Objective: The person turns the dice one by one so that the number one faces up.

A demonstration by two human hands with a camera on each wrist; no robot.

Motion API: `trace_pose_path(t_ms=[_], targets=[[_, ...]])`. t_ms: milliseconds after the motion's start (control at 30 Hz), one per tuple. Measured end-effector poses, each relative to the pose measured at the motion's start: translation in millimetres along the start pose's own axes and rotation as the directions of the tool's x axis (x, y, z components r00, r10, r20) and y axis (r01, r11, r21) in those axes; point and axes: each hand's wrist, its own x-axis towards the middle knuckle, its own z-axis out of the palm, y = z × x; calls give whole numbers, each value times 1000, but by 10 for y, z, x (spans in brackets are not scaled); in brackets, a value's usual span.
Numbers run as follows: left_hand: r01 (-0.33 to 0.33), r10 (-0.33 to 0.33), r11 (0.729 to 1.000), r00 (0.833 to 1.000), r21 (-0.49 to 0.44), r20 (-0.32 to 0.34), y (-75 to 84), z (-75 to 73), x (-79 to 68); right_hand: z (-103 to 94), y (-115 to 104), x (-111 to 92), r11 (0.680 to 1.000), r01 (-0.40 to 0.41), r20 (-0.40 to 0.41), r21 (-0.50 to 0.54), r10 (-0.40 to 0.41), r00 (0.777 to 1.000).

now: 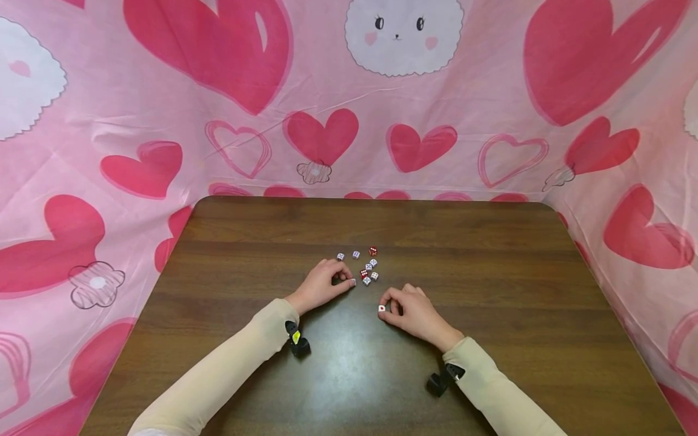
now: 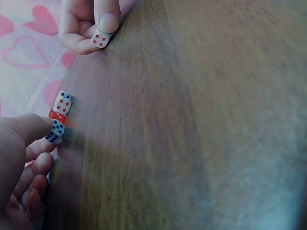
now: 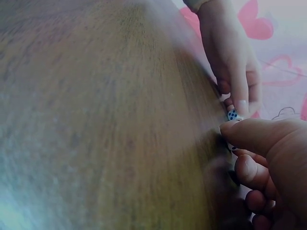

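My left hand point(image 1: 325, 283) pinches a small white die with blue pips point(image 2: 56, 132) between thumb and forefinger, low over the table. My right hand point(image 1: 415, 312) sits nearer the body and to the right, pinching a white die with red pips point(image 1: 382, 309) at its fingertips. Between and beyond the hands lies a loose group of dice. A red die point(image 1: 363, 274) and a white die point(image 1: 366, 281) are just right of the left fingertips. Farther back are another red die point(image 1: 373, 251) and two white dice, one of them a white die point(image 1: 340, 257) near the left knuckles.
The dark brown wooden table point(image 1: 518, 260) has rounded far corners. A pink cloth point(image 1: 382, 103) printed with hearts hangs behind it and along both sides. Each wrist wears a black camera on a strap, such as the left wrist camera point(image 1: 300, 347).
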Motion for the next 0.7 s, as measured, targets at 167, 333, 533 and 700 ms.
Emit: trace_pose_path(t_ms=[167,333,533,700], targets=[[-11,11,1000,1000,7,-5,-5,5,4,-1,3,2,1000,15,-17,-3,-15,1000],[-28,28,999,1000,19,-8,-11,8,0,7,9,-2,1000,29,-36,-6,-29,999],[-42,42,999,999,19,-1,-7,9,-13,18,3,0,1000,3,-13,-1,-3,1000],[-28,28,1000,1000,12,0,9,7,-13,5,-1,-6,1000,-1,-9,3,1,1000]])
